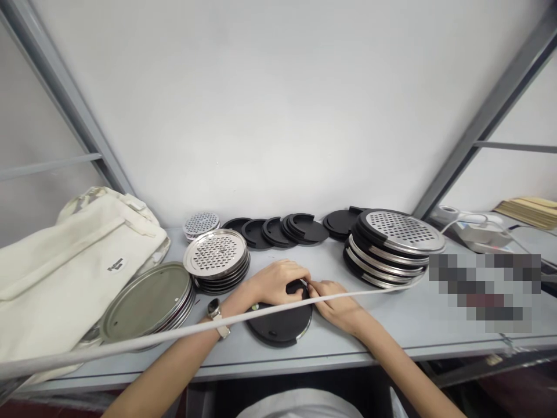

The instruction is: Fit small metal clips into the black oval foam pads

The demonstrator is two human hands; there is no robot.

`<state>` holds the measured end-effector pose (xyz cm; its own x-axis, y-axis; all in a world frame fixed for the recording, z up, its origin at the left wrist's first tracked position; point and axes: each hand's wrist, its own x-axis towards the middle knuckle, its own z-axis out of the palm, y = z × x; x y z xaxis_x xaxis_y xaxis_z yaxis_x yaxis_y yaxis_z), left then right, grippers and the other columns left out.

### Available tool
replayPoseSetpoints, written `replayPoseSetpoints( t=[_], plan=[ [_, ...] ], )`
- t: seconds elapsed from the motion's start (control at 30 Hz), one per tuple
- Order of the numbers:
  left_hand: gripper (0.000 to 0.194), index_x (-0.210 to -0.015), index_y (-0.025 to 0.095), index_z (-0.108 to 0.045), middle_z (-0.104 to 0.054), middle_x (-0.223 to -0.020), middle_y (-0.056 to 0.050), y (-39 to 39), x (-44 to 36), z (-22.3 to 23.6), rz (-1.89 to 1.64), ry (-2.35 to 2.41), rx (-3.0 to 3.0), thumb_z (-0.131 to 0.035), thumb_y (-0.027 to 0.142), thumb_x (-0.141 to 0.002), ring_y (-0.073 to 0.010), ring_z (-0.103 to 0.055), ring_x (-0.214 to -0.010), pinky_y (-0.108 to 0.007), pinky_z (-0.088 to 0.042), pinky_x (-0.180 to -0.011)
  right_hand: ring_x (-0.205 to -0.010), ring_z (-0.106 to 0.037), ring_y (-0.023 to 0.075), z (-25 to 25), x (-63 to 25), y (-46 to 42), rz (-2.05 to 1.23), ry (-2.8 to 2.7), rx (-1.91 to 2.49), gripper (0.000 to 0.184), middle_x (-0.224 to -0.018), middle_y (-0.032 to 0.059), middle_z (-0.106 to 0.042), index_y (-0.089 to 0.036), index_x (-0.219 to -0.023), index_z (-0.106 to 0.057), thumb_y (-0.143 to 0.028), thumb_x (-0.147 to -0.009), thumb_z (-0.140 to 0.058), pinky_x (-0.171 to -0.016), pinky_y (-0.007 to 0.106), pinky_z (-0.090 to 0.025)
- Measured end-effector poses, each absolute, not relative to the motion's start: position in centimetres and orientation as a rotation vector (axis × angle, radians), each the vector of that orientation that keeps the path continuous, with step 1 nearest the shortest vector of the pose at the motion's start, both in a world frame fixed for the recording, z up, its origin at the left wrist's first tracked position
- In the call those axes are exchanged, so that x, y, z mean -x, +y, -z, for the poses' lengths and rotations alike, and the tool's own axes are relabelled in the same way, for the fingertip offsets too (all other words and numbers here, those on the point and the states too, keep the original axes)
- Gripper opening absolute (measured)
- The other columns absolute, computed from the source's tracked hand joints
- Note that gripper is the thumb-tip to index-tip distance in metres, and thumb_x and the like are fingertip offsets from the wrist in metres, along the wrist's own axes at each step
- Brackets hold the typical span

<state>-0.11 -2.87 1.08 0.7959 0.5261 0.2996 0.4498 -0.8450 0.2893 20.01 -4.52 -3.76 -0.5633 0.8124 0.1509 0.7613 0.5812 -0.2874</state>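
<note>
A black round disc with a small oval mark and a bit of shiny metal rim lies on the grey table in front of me. My left hand, with a watch on its wrist, curls over the disc's far edge, fingers and thumb closed on it. At the disc's right far edge, my right hand has its fingers pinched together against the rim, touching the left fingertips. Left of them stands a stack of perforated metal grater discs. Black round covers with raised part-rims lie in a row behind my hands.
Taller stacked grater discs in black holders stand at right. Olive-green round plates and a cream bag are at left. A white cord crosses before my arms. White power adapters sit right; a wall rises behind.
</note>
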Motion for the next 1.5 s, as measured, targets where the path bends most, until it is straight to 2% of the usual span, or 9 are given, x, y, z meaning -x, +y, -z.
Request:
replayPoseSetpoints(
  t=[0.37, 0.67, 0.87, 1.27, 1.5],
  plan=[
    [0.011, -0.093, 0.022, -0.057, -0.064, -0.094, -0.004, -3.0, 0.2, -1.1, -0.615, 0.818, -2.708, -0.054, 0.025, -0.082, -0.0198, -0.057, -0.090, -0.032, -0.042, -0.087, -0.070, -0.060, 0.0194, 3.4, -19.8, -4.6, -0.223, -2.590, 1.289, 0.041, -0.078, 0.0107, -0.068, -0.014, -0.095, -0.064, -0.030, -0.097, -0.027, -0.067, 0.029, -0.036],
    [0.011, -0.090, 0.016, -0.058, -0.065, -0.090, -0.006, -2.7, 0.1, -1.0, -0.602, 0.771, -2.710, -0.056, 0.023, -0.081, -0.0178, -0.057, -0.086, -0.028, -0.043, -0.082, -0.070, -0.060, 0.0194, 3.2, -19.7, -4.6, -0.236, -2.596, 1.295, 0.039, -0.078, 0.0101, -0.068, -0.015, -0.090, -0.066, -0.030, -0.096, -0.030, -0.066, 0.029, -0.035],
    [0.010, -0.088, 0.017, -0.058, -0.064, -0.087, -0.005, -2.6, 0.1, -0.9, -0.598, 0.750, -2.711, -0.056, 0.023, -0.081, -0.0179, -0.057, -0.085, -0.029, -0.043, -0.082, -0.073, -0.059, 0.0205, 2.7, -19.5, -5.2, -0.207, -2.596, 1.306, 0.031, -0.078, 0.0091, -0.067, -0.015, -0.094, -0.065, -0.031, -0.092, -0.038, -0.068, 0.029, -0.036],
    [0.009, -0.092, 0.022, -0.055, -0.063, -0.092, -0.004, -3.2, 0.2, -1.1, -0.576, 0.807, -2.704, -0.051, 0.022, -0.084, -0.0201, -0.056, -0.089, -0.032, -0.041, -0.087, -0.070, -0.058, 0.0196, 3.2, -19.6, -5.1, -0.204, -2.602, 1.275, 0.032, -0.074, 0.0077, -0.066, -0.017, -0.084, -0.063, -0.029, -0.094, -0.035, -0.066, 0.029, -0.034],
    [0.015, -0.096, 0.017, -0.052, -0.061, -0.099, -0.008, -3.1, 0.4, -1.3, -0.659, 0.892, -2.791, -0.042, 0.013, -0.086, -0.0207, -0.054, -0.094, -0.032, -0.040, -0.087, -0.066, -0.056, 0.0177, 2.8, -19.2, -5.1, -0.265, -2.541, 1.312, 0.029, -0.070, 0.0053, -0.064, -0.019, -0.077, -0.056, -0.030, -0.093, -0.035, -0.063, 0.027, -0.033]
  ],
)
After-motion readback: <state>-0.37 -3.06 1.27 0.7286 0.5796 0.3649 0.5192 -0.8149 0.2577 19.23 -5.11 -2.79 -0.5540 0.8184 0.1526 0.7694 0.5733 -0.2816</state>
